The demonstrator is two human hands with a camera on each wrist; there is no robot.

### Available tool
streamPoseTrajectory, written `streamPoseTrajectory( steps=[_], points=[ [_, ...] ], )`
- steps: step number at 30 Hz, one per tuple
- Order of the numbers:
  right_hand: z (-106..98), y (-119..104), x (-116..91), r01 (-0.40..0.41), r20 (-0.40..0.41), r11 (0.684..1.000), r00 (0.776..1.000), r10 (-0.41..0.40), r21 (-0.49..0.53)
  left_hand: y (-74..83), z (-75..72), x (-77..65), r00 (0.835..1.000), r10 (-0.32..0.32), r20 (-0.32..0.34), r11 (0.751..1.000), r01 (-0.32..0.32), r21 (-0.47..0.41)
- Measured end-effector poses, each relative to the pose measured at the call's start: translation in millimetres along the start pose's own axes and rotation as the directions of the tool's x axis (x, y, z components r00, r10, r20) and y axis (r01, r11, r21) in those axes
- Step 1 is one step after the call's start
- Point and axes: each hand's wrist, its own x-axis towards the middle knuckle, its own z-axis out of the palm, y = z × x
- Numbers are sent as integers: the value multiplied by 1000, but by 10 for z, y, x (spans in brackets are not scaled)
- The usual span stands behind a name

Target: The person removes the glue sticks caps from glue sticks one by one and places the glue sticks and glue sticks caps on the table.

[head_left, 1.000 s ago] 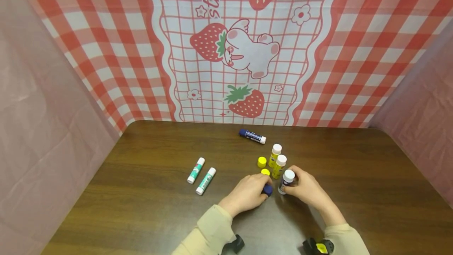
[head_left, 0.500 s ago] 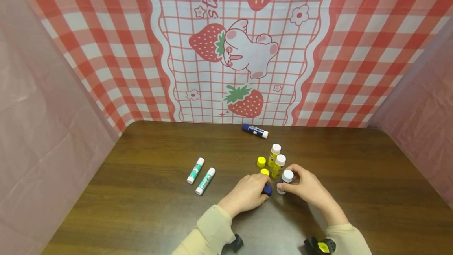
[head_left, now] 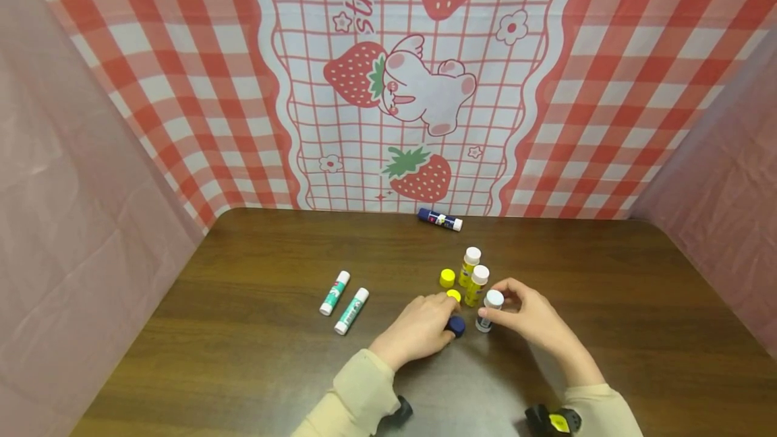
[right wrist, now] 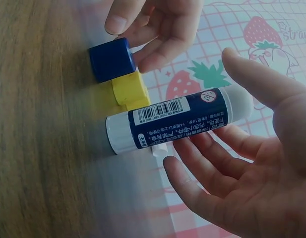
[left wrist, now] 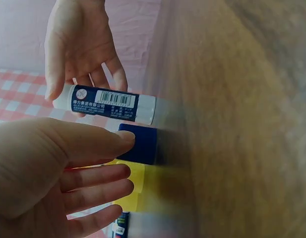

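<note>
A dark blue glue stick without its cap stands upright on the table, its white end up. My right hand is around it with fingers spread; in the right wrist view the thumb is apart from the stick. Beside it stands a blue cap. My left hand is at that cap, thumb near its edge and fingers loosely extended; whether they touch is unclear. Just behind are two upright yellow glue sticks, one in front of the other, and two yellow caps, one clear and one partly hidden.
Two green-and-white glue sticks, one left of the other, lie on the brown table. Another dark blue glue stick lies near the back edge, before the strawberry-print cloth.
The lying dark blue glue stick has rolled away toward the back edge. My left hand has drawn slightly left off the blue cap, and my right fingers have loosened around the upright stick.
</note>
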Motion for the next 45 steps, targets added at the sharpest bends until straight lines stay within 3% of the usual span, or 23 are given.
streamPoseTrajectory(
  steps=[8, 13, 20, 29, 35, 45],
  points=[
    [-29, -17, -2, 10, 13, 1000, 1000, -11, 12, -90, -137, -27, 1000, -26, -11, 1000, 26, -16],
    [-38, -38, -14, 4, 17, 1000, 1000, -4, 18, -195, -199, -32, 997, -70, 12, 993, 71, -94],
    [-27, 19, 9, 28, -37, 999, 999, -27, 31, -376, -203, -55, 988, -157, 11, 968, 156, -195],
    [-60, 119, 24, 88, -108, 994, 991, -82, 59, -534, -124, -31, 974, -220, -52, 969, 212, -129],
    [-141, 144, 146, 157, -159, 981, 978, -138, 112, -626, -227, 144, 956, -285, -71, 948, 270, -168],
    [-190, 323, 656, 42, -125, 997, 992, -33, 63, -903, -270, 642, 920, -390, -38, 895, 369, -251]
  ],
)
